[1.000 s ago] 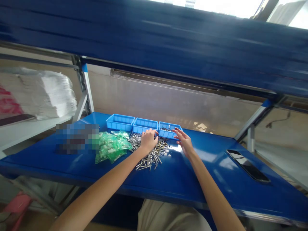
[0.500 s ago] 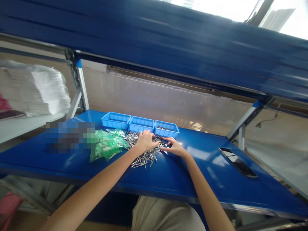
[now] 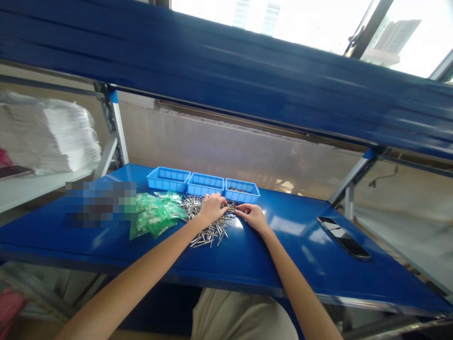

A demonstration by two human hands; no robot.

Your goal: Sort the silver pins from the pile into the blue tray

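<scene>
A: Where to look for the metal rods (image 3: 209, 236)?

B: Loose, beneath and around the left hand (image 3: 213, 208), reaching across to the right hand (image 3: 252, 216). Scattered more thinly on the near side, perhaps from being spread for easier telling apart.

A: State of the left hand?

B: Palm down, fingers bent over the rods. Cannot tell whether closed on any. Perhaps laid so to steady or sift.

A: And of the right?

B: Thumb and fingertips close together, low at the rods' right edge. Too small to tell if pinching one. Turned inward, likely to share the left hand's patch.

A: Beyond the hands?

B: Side by side, three blue bins (image 3: 203, 190). More rods inside the rightmost bin (image 3: 240, 196), just past the right hand. Lined up near, presumably for short reach.

A: Left of the left hand?

B: Green bags (image 3: 155, 218), bunched just beside the rods, likely kept off the working patch.

A: Farther out?

B: Phone (image 3: 344, 237) flat, well right of the right hand, presumably clear of the elbow. Underneath, blue tabletop (image 3: 240, 264).
</scene>
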